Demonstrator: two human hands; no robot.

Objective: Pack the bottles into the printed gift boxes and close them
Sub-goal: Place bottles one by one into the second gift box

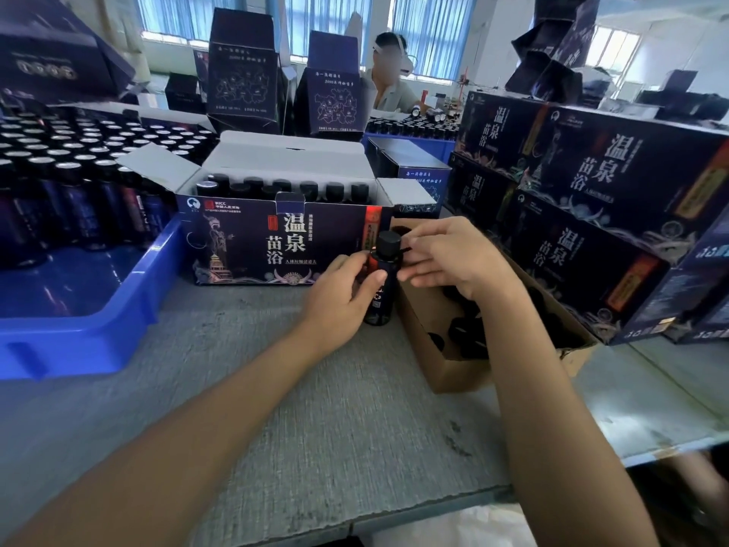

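A dark bottle (pixel 382 294) with a black cap stands upright on the grey table, just in front of the open printed gift box (pixel 252 246). My left hand (pixel 342 298) grips the bottle's body from the left. My right hand (pixel 442 254) hovers at the cap from the right, fingers stretched out and touching it. The gift box holds a row of several capped bottles (pixel 292 189), with its white lid flaps standing open.
A blue tray (pixel 79 309) at the left holds several uncapped bottles. A brown carton (pixel 453 369) of black caps sits at the right. Closed printed boxes (pixel 599 199) are stacked at the far right. Another person sits beyond the boxes.
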